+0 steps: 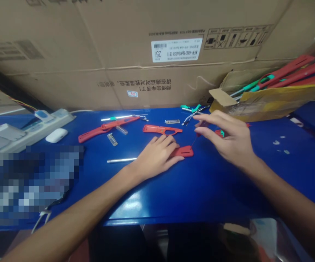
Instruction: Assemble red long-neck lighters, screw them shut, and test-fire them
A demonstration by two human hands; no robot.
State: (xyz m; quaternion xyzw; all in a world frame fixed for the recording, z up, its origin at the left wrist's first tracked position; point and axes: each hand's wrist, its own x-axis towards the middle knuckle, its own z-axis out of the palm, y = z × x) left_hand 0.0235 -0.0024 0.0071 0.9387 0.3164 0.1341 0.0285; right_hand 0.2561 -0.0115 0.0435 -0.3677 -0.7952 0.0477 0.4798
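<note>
The left hand [160,154] is closed over a red handle [186,151] in the middle of the desk [214,196], fingers curled across its top and thumb along the near side. A metal tube [121,160] lies to the left of this hand, in line with the handle; the hand hides whether they join. The right hand [225,134] pinches a small dark-red tool [203,125] between thumb and fingers, its thin shaft slanting down to the handle's right end. Whether the tip is seated cannot be told.

The handle in hand looks closed up, so its opening or fastening seems unfinished, though much of it is covered. Beyond it, other pieces are already apart: an open red shell [153,129] on the far side, longer red shells [92,134] to the left, clear small cases [112,139] around them, and green parts [192,108] with wires [192,115] near the far edge. At the far right, a yellow-edged box [282,100] holds several more red-handled pieces [290,72] that look whole, so by appearance only a few are in parts.
</note>
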